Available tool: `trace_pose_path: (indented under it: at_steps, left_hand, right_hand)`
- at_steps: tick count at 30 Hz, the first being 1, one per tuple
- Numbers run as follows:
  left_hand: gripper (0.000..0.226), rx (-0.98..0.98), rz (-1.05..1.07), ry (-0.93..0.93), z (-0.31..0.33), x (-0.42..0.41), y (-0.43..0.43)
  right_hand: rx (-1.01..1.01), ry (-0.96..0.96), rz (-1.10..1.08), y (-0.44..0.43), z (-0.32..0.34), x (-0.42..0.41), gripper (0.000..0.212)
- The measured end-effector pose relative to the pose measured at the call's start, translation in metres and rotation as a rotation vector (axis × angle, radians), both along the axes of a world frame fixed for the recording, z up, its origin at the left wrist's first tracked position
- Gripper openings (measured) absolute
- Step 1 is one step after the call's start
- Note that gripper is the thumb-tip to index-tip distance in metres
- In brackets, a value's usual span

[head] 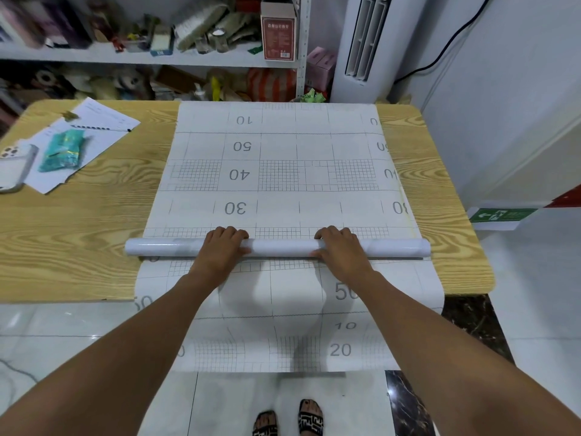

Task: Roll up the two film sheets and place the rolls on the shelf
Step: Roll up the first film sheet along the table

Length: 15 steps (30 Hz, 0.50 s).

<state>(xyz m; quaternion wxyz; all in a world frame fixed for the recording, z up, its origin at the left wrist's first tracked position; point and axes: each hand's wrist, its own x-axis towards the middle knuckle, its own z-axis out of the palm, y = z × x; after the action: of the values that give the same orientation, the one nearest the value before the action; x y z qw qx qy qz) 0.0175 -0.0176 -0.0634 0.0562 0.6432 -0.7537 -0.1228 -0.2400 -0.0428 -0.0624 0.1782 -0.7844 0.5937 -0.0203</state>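
The left hand [221, 247] and right hand [341, 247] clamp the roll [283, 247], fingers curled over its top. It lies crosswise on the table [94, 231], near the front edge. Ahead, the sheet [276, 171] lies flat to the far edge, with bare wood on either side. Papers [94, 133] sit far left.

And there's the roll [283, 247], a glossy white tube lying crosswise on the near part of the tabletop [78, 231], with the left hand [221, 247] and right hand [341, 247] curled over its middle. Beyond it the film sheet [276, 190] lies flat to the far edge, pale and gridded, its numbers 30, 40, 50, 10 upside down. A second sheet [283, 294], marked 50, 10, 20 upright, runs from under the roll and droops over the near edge, and the white shelf [94, 56] stands behind.
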Motion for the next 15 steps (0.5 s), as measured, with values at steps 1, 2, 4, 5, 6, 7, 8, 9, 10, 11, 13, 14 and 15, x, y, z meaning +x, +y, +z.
trace_pose_path:
  at_steps: [1,2,4,5,6,7,8,9,10,11,13,14,15]
  left_hand:
    - [0.032,-0.012,-0.011,-0.002,0.0001,0.0009,0.0005]
    - [0.035,-0.024,-0.023,-0.004,0.0000,0.0020,0.0010]
    - [0.042,-0.039,-0.040,-0.018,0.0004,0.0040,0.0020]
    - [0.044,-0.043,-0.045,-0.030,0.0012,0.0045,0.0023]
    - [0.045,-0.040,-0.051,-0.043,0.0018,0.0048,0.0026]
    - [0.046,-0.033,-0.053,-0.053,0.0027,0.0046,0.0026]
    - [0.047,-0.025,-0.051,-0.059,0.0035,0.0040,0.0024]
    - [0.047,-0.016,-0.048,-0.061,0.0038,0.0032,0.0020]
    - [0.049,-0.009,-0.045,-0.061,0.0038,0.0025,0.0014]
    - [0.050,-0.001,-0.040,-0.058,0.0037,0.0020,0.0006]
    - [0.051,0.014,-0.020,-0.041,0.0039,0.0014,-0.0007]
    - [0.049,0.017,-0.011,-0.026,0.0045,0.0012,-0.0012]
    - [0.046,0.013,-0.007,-0.013,0.0047,0.0013,-0.0015]
  right_hand:
    - [-0.007,0.003,0.003,0.0000,-0.0007,0.0003,0.038]
    - [-0.015,0.008,0.009,0.0001,-0.0012,0.0004,0.037]
    - [-0.030,0.024,0.026,0.0003,-0.0014,0.0004,0.035]
    - [-0.035,0.033,0.033,0.0004,-0.0011,0.0002,0.035]
    - [-0.043,0.047,0.041,0.0003,-0.0006,0.0002,0.035]
    - [-0.056,0.064,0.051,0.0003,-0.0006,0.0000,0.035]
    - [-0.069,0.079,0.061,0.0002,-0.0008,0.0000,0.035]
    - [-0.081,0.088,0.067,0.0002,-0.0007,-0.0001,0.034]
    - [-0.089,0.094,0.070,0.0002,-0.0003,0.0000,0.034]
    - [-0.095,0.101,0.071,0.0000,0.0003,0.0003,0.034]
    - [-0.099,0.108,0.070,0.0001,0.0008,0.0002,0.034]
    - [-0.091,0.106,0.066,0.0002,0.0012,-0.0001,0.036]
    - [-0.079,0.102,0.061,0.0008,0.0012,-0.0008,0.038]
